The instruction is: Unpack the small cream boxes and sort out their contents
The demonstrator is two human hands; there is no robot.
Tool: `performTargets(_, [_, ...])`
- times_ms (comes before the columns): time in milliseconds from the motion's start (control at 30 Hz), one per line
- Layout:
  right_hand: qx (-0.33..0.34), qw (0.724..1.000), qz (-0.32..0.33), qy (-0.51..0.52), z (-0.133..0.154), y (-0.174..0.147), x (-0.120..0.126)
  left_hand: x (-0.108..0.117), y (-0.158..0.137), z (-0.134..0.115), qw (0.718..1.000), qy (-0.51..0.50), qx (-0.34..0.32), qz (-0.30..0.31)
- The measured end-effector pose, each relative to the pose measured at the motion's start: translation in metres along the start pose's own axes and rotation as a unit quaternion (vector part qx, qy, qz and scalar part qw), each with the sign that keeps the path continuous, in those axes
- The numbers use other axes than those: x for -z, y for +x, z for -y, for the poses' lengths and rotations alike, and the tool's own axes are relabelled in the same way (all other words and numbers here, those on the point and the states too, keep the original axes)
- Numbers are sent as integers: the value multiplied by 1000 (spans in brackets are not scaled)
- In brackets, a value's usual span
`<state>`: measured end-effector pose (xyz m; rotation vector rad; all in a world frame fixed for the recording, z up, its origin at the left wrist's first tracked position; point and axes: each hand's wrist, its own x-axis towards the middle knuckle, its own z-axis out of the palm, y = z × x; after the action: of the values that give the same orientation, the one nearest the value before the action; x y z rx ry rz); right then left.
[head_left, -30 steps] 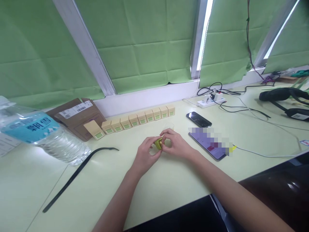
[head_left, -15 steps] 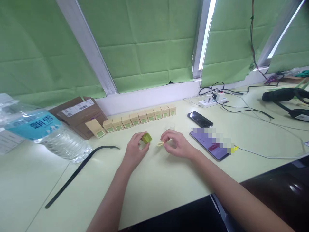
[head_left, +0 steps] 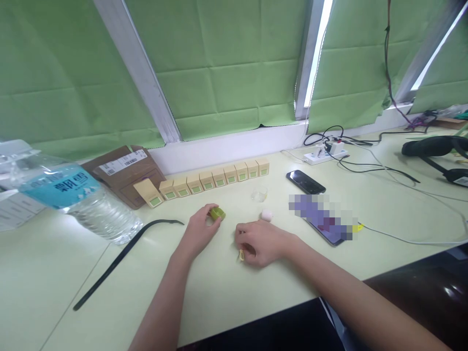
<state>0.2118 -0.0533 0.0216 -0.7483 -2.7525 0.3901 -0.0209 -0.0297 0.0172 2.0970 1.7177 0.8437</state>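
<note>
My left hand is closed around a small, hollow olive-green case, with thumb and fingers at its sides. Lower on the table, my right hand pinches a small pale-yellow loop at the fingertips; part of it is hidden by the fingers. Just behind the right hand lies a small rounded pinkish-white object. Farther back is a clear, see-through plastic piece, its exact shape hard to make out.
A row of several small tan boxes lines the back, beside a brown cardboard box. A large water bottle and a black curved strip lie left. Two phones, a power strip and cables are right.
My right hand has moved down toward the table's front edge with the yellow loop, uncovering the pinkish-white object. My left hand has lowered slightly with the green case.
</note>
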Motion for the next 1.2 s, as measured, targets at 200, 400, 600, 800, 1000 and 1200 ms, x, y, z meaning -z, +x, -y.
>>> performTargets(200, [-2,1000,15,-9,1,-1,1,6,-1,9,999,31,-2,39])
performTargets(400, [0,1000,-9,7,-3,-1,0,6,-1,13,996,61,-34,48])
performTargets(600, [-56,973,-216,65,-32,-9,4,4,-4,15,998,40,-37,44])
performTargets(800, [-286,834,-424,208,-87,-21,7,1,-8,8,999,27,-24,9])
performTargets(1000, [-313,885,-245,243,-119,-11,6,3,-12,3,997,60,-11,37])
performTargets(1200, [-319,926,-153,129,-120,33,9,19,-19,4,989,125,-20,71])
